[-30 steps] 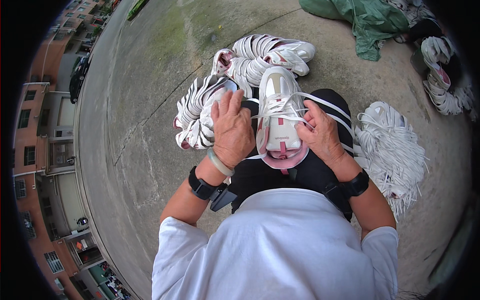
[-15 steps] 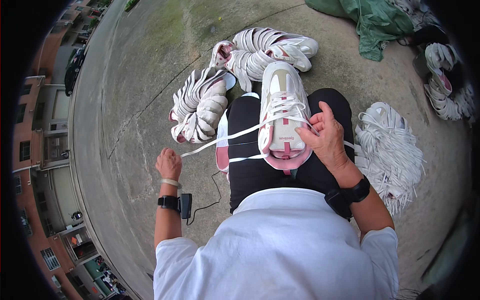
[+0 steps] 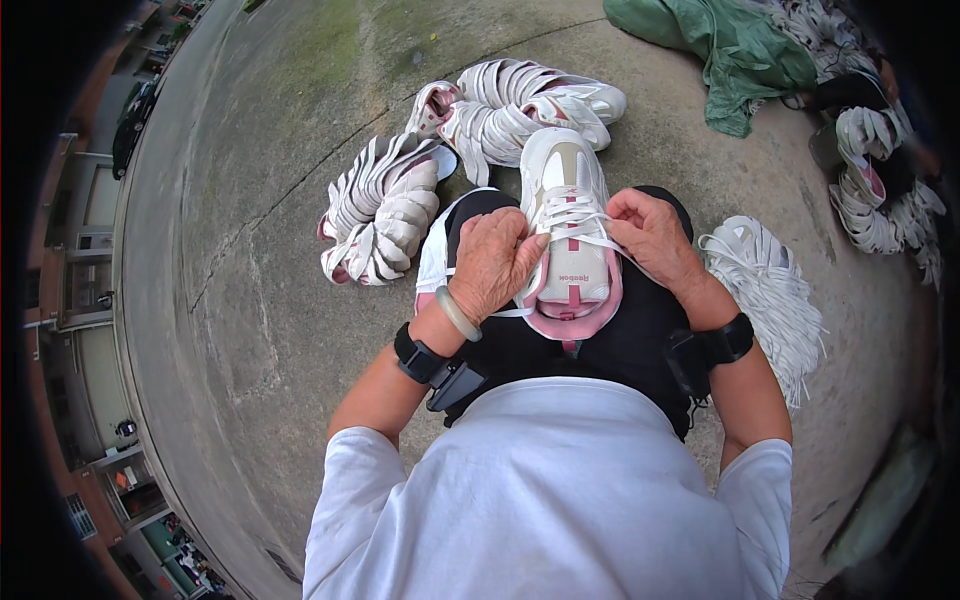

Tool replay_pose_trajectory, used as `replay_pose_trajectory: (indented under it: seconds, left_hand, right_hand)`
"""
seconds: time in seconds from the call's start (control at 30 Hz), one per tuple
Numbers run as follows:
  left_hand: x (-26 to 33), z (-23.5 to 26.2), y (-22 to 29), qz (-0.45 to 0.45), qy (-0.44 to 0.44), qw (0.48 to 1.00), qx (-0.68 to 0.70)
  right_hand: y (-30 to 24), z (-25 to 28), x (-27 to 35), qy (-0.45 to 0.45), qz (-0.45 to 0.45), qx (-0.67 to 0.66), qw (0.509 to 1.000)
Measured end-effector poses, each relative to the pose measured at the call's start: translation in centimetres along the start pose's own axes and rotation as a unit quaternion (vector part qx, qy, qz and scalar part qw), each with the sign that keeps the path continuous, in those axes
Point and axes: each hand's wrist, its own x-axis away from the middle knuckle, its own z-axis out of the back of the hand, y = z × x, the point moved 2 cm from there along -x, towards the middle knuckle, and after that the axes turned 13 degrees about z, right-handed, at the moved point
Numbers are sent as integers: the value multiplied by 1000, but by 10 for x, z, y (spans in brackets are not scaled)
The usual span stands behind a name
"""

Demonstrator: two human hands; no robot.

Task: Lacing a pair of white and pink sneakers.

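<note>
Sitting over a broad concrete floor [image 3: 250, 300], grey with a green stain far ahead of my fingers, I have the white and pink sneaker [image 3: 566, 215] resting on my black-clad lap, toe pointing away from me. Building fronts curve along the rim far out beyond my left fingers. A green cloth [image 3: 735, 45] lies crumpled well ahead of my right fingers. Just ahead of the sneaker's toe sits a heap of matching sneakers [image 3: 520, 100], and another heap [image 3: 385, 205] lies beside my left fingers. A bundle of white laces [image 3: 770, 290] spreads on the floor just outside my right wrist.

My left hand [image 3: 495, 262] lies on the sneaker's left side, fingers [image 3: 525, 250] closed together on a white lace [image 3: 575, 212] at the eyelets. My right hand [image 3: 655, 235] sits on the right side, fingers curled and pinching the same lace where it crosses the tongue. The sneaker lies between both sets of fingers, touching them.

My palms hide the sneaker's sides. More white sneakers [image 3: 880, 180] far right blur at the dark rim, hard to make out.
</note>
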Motion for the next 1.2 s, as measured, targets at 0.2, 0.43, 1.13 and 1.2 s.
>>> replay_pose_trajectory:
  seconds: [0.2, 0.43, 1.13, 1.2]
  left_hand:
    - [-2, 3, 7, 38, -9, 999, 34]
    - [-2, 9, 13, 62, -37, 995, 63]
    - [30, 59, 2, -276, -14, 944, -182]
    - [34, 53, -1, -239, -19, 949, -202]
  right_hand:
    - [-7, -1, -3, 18, 24, -55, 998]
    - [-15, -4, -2, 17, 80, 72, 994]
    - [-25, -10, 35, 126, 108, 93, 982]
    - [-36, -7, 44, 58, 88, 133, 985]
